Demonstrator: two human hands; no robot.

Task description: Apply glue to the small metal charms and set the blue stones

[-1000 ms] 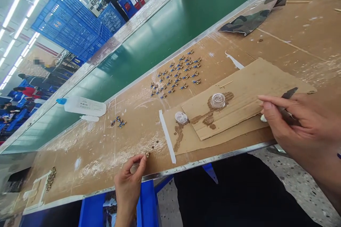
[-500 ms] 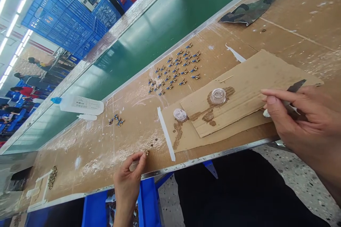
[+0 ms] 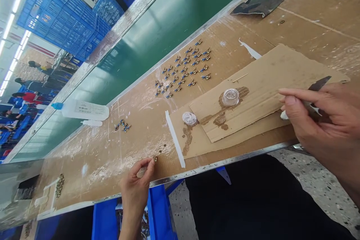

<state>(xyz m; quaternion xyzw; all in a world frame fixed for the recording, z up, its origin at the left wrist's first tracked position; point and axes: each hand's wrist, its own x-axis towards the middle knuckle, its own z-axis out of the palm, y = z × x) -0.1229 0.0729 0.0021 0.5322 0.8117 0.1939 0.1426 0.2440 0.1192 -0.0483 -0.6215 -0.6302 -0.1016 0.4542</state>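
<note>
My left hand rests at the near edge of the brown worktable, thumb and forefinger pinched on a tiny brass piece. My right hand hovers at the right over a sheet of cardboard, fingers closed on a thin white stick with a dark flat end. Two small clear round lids sit on the stained cardboard. Rows of small blue-and-brass pieces lie farther back, and a small cluster of them lies to the left.
A green conveyor belt runs behind the table. A white squeeze bottle lies on its side at the belt's edge. A white strip, a camouflage cloth, blue crates and distant people are also in view.
The view has shifted slightly, so the table's things sit a little higher and further left. My right hand has drifted slightly right with its stick. My left hand keeps its pinch.
</note>
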